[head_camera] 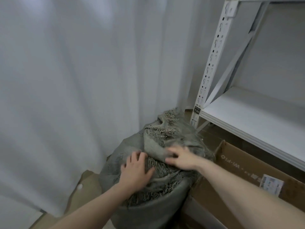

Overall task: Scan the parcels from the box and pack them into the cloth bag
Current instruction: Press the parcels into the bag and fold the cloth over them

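On floor, against white curtain [74, 80]: grey-green cloth bag [148, 210], bulging, frayed mouth folded over on top. My left hand [136, 171] flat on bag top, fingers spread. My right hand [181, 158] just beside it, fingers curled into folded fabric flap; blurred. Hands apart. Cardboard box [244, 176] touching bag's right side, below white metal shelf [247, 116].
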